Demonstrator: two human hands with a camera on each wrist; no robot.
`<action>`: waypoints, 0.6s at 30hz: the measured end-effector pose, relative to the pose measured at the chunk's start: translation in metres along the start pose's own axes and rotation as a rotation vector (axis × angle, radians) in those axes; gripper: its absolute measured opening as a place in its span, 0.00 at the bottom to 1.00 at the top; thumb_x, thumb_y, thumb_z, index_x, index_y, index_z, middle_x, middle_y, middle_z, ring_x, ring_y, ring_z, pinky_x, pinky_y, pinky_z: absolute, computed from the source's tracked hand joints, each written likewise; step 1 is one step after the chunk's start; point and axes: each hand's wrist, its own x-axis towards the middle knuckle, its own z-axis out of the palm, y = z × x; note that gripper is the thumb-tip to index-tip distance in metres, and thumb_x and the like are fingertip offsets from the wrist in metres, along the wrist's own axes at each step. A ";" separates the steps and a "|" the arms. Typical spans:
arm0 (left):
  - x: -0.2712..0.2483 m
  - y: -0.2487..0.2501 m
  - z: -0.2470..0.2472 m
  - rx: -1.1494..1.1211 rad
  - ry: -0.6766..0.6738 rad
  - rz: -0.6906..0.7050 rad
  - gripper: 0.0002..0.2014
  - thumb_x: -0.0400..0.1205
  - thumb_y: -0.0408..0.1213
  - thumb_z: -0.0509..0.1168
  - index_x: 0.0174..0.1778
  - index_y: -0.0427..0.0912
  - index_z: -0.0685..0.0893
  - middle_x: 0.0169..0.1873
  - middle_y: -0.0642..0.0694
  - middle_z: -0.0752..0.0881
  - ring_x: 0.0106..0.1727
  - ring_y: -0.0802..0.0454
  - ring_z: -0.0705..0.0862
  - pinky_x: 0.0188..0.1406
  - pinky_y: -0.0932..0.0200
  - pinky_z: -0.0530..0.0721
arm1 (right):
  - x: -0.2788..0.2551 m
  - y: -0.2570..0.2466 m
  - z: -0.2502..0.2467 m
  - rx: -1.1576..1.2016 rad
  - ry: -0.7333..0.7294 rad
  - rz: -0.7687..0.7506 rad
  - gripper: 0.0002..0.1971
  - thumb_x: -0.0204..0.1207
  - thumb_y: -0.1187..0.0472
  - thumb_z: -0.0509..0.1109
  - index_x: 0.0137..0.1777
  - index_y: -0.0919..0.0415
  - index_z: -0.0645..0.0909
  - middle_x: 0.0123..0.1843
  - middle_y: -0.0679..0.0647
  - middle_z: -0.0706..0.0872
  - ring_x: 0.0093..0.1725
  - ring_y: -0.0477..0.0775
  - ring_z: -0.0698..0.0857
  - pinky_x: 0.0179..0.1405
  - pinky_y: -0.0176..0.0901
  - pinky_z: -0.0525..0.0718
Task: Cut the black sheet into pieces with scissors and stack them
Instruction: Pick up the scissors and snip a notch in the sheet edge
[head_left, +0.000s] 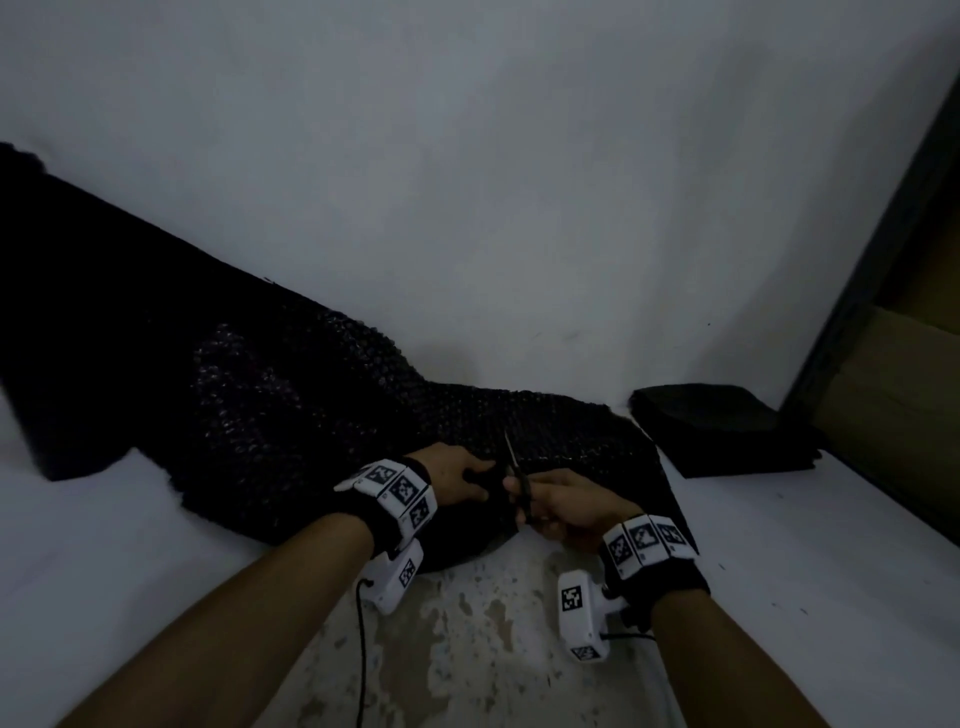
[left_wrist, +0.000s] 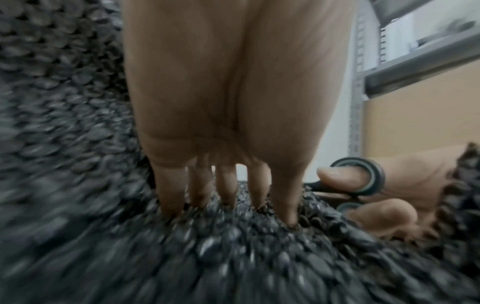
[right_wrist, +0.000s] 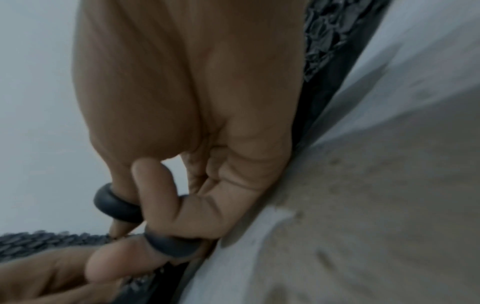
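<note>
Black sheet (head_left: 291, 395) sprawls left-to-center on the desk (head_left: 779, 545). Left hand (head_left: 457, 475) presses it, fingers straight. Right hand (head_left: 569, 506) grips scissors (head_left: 519, 480) at its edge. Stack (head_left: 727, 428) at right.

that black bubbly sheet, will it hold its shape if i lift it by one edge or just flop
Probably flop: the black sheet already sags in waves over the table edge, and it dents under the left hand. Its bubbled texture suggests it is light. The scissors in the right hand may push it around.
</note>
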 end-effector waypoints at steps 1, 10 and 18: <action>-0.001 0.001 -0.002 -0.002 0.024 -0.003 0.28 0.87 0.52 0.63 0.84 0.52 0.68 0.79 0.47 0.75 0.76 0.45 0.75 0.76 0.55 0.73 | -0.004 0.001 0.001 0.001 -0.005 -0.004 0.13 0.81 0.53 0.73 0.49 0.65 0.87 0.31 0.58 0.84 0.21 0.46 0.69 0.19 0.35 0.68; 0.009 0.012 -0.061 -0.095 0.609 -0.084 0.19 0.85 0.34 0.63 0.72 0.37 0.81 0.67 0.35 0.83 0.68 0.37 0.81 0.69 0.50 0.78 | -0.035 0.005 0.000 0.019 -0.131 -0.067 0.13 0.72 0.45 0.79 0.47 0.54 0.88 0.43 0.57 0.88 0.38 0.49 0.81 0.45 0.44 0.81; 0.022 0.011 -0.097 -0.405 0.376 -0.095 0.26 0.90 0.49 0.55 0.84 0.43 0.66 0.80 0.41 0.72 0.78 0.41 0.72 0.78 0.53 0.69 | -0.051 -0.001 -0.005 -0.015 -0.252 -0.162 0.09 0.82 0.51 0.73 0.55 0.55 0.84 0.45 0.53 0.87 0.47 0.47 0.85 0.46 0.38 0.80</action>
